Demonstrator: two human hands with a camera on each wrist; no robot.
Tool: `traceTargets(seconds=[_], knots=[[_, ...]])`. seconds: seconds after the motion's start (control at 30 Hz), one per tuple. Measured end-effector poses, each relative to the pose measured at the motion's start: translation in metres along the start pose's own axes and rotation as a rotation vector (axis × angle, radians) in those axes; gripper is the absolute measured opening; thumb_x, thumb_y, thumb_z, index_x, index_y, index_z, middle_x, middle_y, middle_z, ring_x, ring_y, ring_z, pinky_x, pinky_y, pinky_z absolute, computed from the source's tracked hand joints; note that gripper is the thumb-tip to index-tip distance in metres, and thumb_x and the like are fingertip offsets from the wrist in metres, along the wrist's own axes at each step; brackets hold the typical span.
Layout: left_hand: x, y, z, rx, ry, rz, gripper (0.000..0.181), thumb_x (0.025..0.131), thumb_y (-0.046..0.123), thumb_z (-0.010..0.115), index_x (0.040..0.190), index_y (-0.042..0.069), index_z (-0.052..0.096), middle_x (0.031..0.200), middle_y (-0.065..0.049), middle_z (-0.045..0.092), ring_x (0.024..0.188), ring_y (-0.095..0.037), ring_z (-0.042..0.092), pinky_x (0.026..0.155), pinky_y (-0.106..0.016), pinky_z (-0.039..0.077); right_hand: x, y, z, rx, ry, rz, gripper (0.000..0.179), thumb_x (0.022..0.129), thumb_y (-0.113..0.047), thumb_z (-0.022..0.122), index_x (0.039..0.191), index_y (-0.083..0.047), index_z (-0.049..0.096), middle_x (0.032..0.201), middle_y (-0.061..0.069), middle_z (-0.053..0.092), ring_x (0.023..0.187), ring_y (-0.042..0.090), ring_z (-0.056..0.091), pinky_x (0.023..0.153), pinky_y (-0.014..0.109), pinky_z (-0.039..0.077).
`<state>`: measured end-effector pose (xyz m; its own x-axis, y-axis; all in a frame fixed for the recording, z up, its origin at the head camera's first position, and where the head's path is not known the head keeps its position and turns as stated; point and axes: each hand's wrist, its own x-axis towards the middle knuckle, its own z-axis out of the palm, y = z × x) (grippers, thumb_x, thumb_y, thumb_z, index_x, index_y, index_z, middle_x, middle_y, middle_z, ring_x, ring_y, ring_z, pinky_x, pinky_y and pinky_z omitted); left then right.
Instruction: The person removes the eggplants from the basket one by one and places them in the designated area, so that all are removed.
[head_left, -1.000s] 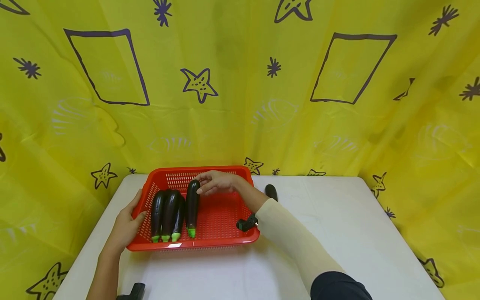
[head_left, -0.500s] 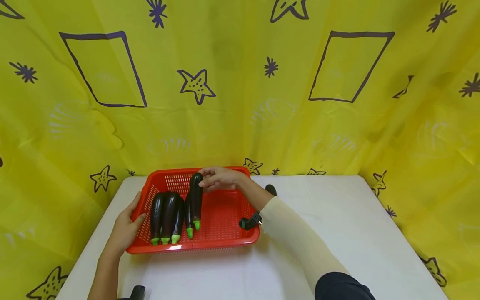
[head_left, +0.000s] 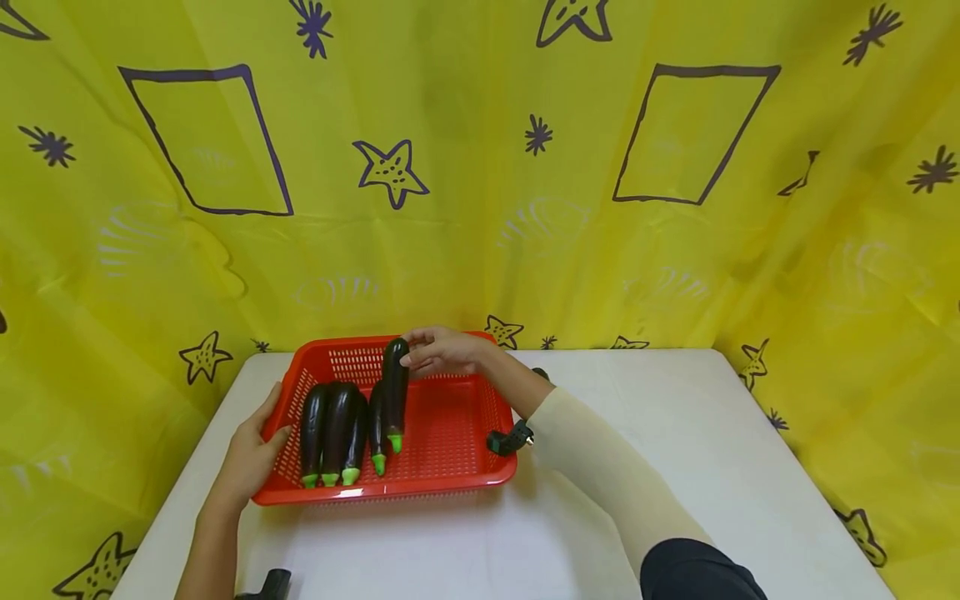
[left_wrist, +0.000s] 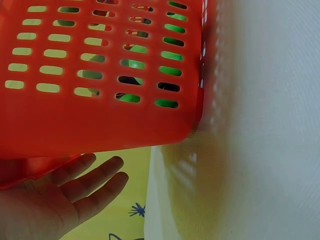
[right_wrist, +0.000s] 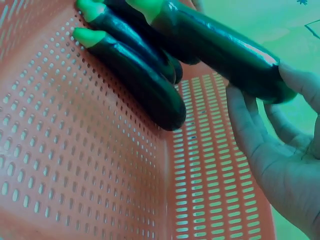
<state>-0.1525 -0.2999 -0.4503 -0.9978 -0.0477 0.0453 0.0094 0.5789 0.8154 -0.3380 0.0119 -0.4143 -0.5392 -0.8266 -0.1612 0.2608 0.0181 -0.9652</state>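
A red plastic basket [head_left: 450, 482] with slotted walls stands on the white table. My left hand [head_left: 253, 454] holds its left rim, thumb over the edge; in the left wrist view the fingers [left_wrist: 97, 182] reach under the rim. My right hand [head_left: 442, 352] pinches the blunt end of a dark eggplant [head_left: 395, 392], thumb on one side and fingers on the other. This eggplant [right_wrist: 220, 47] is tilted above the basket floor, its green stem end pointing towards me. Beside it lies another eggplant [head_left: 377, 421], and several more eggplants [head_left: 339, 429] lie side by side at the basket's left.
Another dark eggplant [head_left: 541, 372] lies on the table right of the basket, mostly hidden behind my right forearm. The white table [head_left: 712, 450] extends to the right. A yellow patterned curtain [head_left: 465, 250] surrounds the back and sides.
My right hand has lifted the eggplant and shifted it slightly away and to the right, so the eggplant lying beneath it now shows. The left hand has stayed on the rim.
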Motion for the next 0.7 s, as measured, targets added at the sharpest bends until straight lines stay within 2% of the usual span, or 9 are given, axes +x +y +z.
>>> traceTargets(seconds=[0.2, 0.53, 0.7], knots=[[-0.001, 0.001, 0.0, -0.009, 0.0, -0.002, 0.071, 0.106, -0.001, 0.053, 0.166, 0.002, 0.014, 0.158, -0.04, 0.033, 0.118, -0.046, 0.051, 0.077, -0.018, 0.049, -0.01, -0.005, 0.003, 0.02, 0.095, 0.009, 0.033, 0.101, 0.009, 0.055, 0.134, 0.006, 0.051, 0.108, 0.014, 0.069, 0.098, 0.027, 0.071, 0.109, 0.056, 0.044], [-0.001, 0.002, -0.001, -0.021, -0.004, -0.015, 0.072, 0.107, -0.001, 0.052, 0.167, 0.003, 0.013, 0.157, -0.04, 0.034, 0.116, -0.046, 0.051, 0.076, -0.021, 0.051, -0.025, -0.009, 0.008, -0.006, 0.153, -0.02, 0.039, 0.103, 0.006, 0.054, 0.141, 0.01, 0.047, 0.104, 0.01, 0.071, 0.094, 0.02, 0.071, 0.111, 0.057, 0.041], [0.0, 0.0, -0.001, -0.023, -0.005, -0.011, 0.072, 0.107, 0.0, 0.052, 0.167, 0.003, 0.013, 0.158, -0.04, 0.033, 0.116, -0.045, 0.051, 0.075, -0.02, 0.05, -0.037, -0.007, 0.007, -0.03, 0.173, -0.049, 0.037, 0.102, 0.005, 0.054, 0.138, 0.011, 0.049, 0.105, 0.01, 0.071, 0.096, 0.022, 0.071, 0.111, 0.058, 0.04]])
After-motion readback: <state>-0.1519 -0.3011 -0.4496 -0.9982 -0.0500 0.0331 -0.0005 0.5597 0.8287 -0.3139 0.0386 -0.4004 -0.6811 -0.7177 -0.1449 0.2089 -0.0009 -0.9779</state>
